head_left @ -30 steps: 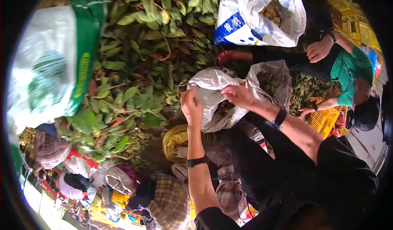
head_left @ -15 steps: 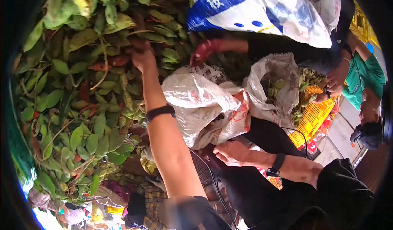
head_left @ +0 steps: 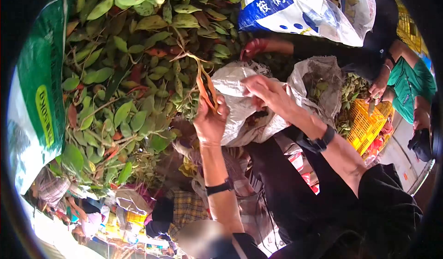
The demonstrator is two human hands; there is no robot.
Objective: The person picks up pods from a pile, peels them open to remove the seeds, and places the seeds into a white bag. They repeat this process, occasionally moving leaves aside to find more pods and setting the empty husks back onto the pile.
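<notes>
My left hand point(head_left: 210, 125) is closed round an orange split seed pod point(head_left: 206, 87) with dark insides, its thin twiggy stalk pointing up. The pod is raised in front of the pile of green and brown leaf-like pods point(head_left: 104, 77). To its right, my right hand point(head_left: 267, 94) hangs over the open white woven sack point(head_left: 230, 74). Its fingers are bent together, and whatever they may hold is hidden. Part of the sack's mouth and contents lies behind this hand.
Beyond the sack is a co-worker's red-gloved hand point(head_left: 254, 47). A second woven sack point(head_left: 334, 67), a yellow crate point(head_left: 367, 123) and a blue-and-white bag point(head_left: 304, 10) stand to the right. A green bag point(head_left: 41, 88) borders the pile at left; several people are at lower left.
My left hand has come out of the pile with the orange pod. My right hand has risen from beside the sack to over it. The view has shifted, showing more of the green bag.
</notes>
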